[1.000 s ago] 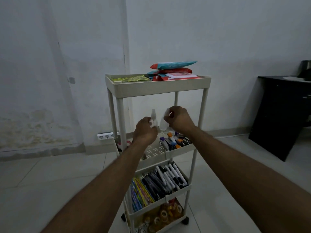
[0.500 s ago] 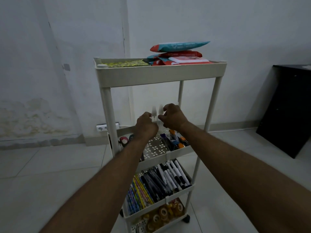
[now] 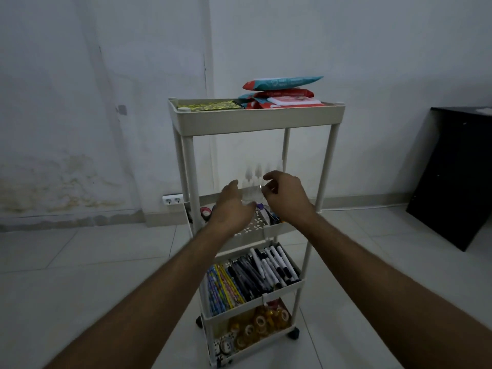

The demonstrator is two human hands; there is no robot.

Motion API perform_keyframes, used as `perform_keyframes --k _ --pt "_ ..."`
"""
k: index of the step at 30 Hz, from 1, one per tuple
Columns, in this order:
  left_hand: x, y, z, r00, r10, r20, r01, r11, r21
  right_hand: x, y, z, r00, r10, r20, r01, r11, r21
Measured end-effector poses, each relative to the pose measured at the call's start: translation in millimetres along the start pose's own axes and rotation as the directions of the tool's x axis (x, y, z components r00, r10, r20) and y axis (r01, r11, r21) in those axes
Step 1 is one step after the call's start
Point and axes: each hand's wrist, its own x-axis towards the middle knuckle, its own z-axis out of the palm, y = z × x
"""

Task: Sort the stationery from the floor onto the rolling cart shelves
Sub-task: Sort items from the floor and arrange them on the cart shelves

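Observation:
A white four-shelf rolling cart (image 3: 255,119) stands against the wall. Several small clear bottles (image 3: 253,182) stand upright at the back of its second shelf (image 3: 250,230). My left hand (image 3: 231,206) hovers just in front of them with relaxed fingers and holds nothing. My right hand (image 3: 287,198) is beside it, fingers loosely curled near the bottles, also empty. The hands hide the bottles' lower parts. Pens and pencils (image 3: 250,275) fill the third shelf, and tape rolls (image 3: 255,323) lie on the bottom one.
Red and teal packets (image 3: 282,91) and a yellow patterned book (image 3: 210,105) lie on the top shelf. A dark cabinet (image 3: 458,177) stands at the right. A wall socket (image 3: 172,200) sits low behind the cart. Pale tiled floor surrounds it.
Both hands let go of the clear bottles, which now stand on the second shelf. The fingers have loosened and drawn slightly back. The view has tilted a little.

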Motion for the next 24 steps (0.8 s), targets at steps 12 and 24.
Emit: perform_keyframes --k 12,24 --pt "-228 -59 -72 0.993 0.116 -0.031 -0.112 0.988 0.111 -192 -76 5 0.995 -0.072 0.067 0.059 0.982 0.178" --pt "-317 -189 -162 0.983 -0.052 0.176 0.006 0.968 0.25 -276 -148 112 0.851 -0.179 0.494 0.127 0.982 0.138"
